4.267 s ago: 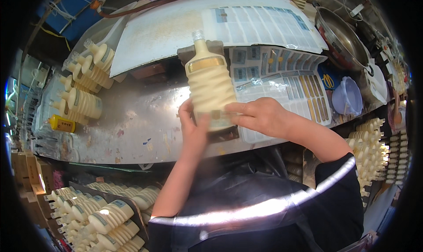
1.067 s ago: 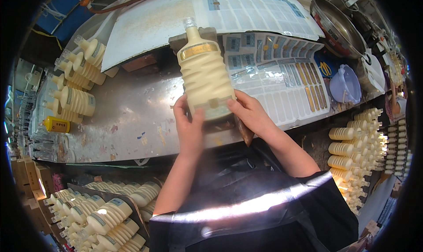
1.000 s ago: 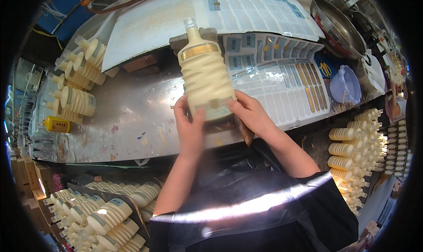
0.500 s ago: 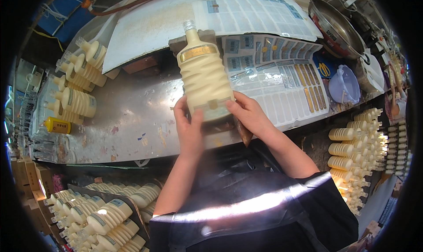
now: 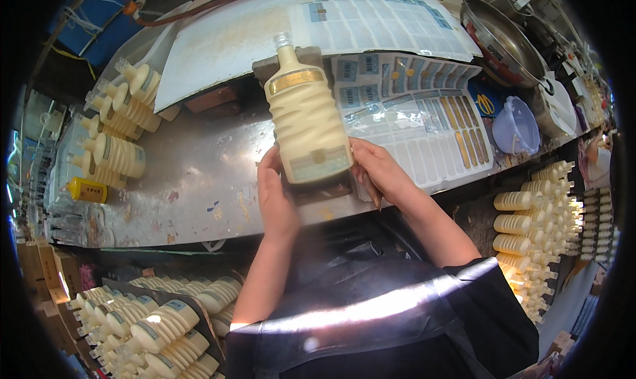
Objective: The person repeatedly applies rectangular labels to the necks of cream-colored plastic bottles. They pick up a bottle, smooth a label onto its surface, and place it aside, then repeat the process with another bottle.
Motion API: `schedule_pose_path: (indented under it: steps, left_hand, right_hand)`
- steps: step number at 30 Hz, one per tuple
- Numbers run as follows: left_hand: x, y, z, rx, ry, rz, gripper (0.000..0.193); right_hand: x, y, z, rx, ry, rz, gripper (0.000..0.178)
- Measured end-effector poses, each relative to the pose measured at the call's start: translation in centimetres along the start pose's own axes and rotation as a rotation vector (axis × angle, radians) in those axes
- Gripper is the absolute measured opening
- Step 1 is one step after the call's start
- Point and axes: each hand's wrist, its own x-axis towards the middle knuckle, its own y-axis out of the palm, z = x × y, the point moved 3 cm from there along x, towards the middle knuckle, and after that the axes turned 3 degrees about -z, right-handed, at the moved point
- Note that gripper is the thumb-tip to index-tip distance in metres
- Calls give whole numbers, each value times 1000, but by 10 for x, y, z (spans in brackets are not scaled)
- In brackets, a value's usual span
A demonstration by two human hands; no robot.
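Observation:
A cream bottle (image 5: pixel 310 124) with wavy ridges and a clear neck lies face up, neck away from me, its upper part against a dark brown block (image 5: pixel 265 68). A gold label (image 5: pixel 295 81) crosses its shoulder, and a pale label (image 5: pixel 319 160) with a small emblem sits near its base. My left hand (image 5: pixel 275 200) holds the lower left side, fingers partly hidden behind the bottle. At the lower right side, my right hand (image 5: pixel 379 169) grips the edge; a brown pointed tool (image 5: pixel 374 195) is also tucked in that hand.
Label sheets (image 5: pixel 424 134) lie right of the bottle, beside a lilac bucket (image 5: pixel 517 128) and a large metal pan (image 5: pixel 502 42). Several bottles (image 5: pixel 119 101) and a yellow squeeze bottle (image 5: pixel 88 191) stand at left. More bottles (image 5: pixel 162 326) fill both lower sides; a white board (image 5: pixel 232 41) lies behind.
Both thumbs have moved off the lower label to the bottle's sides, so the label now shows whole. The brown tool has swung slightly with my right hand. The bottle has barely shifted.

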Motion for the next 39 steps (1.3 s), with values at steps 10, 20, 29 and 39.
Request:
schedule_pose_path:
  steps: [10, 20, 29, 39]
  left_hand:
    - [-4, 10, -3, -66, -54, -29, 41]
    - [-4, 6, 2, 76, 25, 47, 64]
    - [-5, 10, -21, 855, 511, -56, 79]
    - [-7, 13, -20, 898, 575, -104, 83]
  right_hand:
    - [-4, 2, 4, 11, -13, 4, 47]
    - [-5, 5, 10, -201, -127, -101, 43]
    - [2, -8, 5, -24, 47, -103, 50]
    - [4, -7, -1, -77, -11, -70, 50]
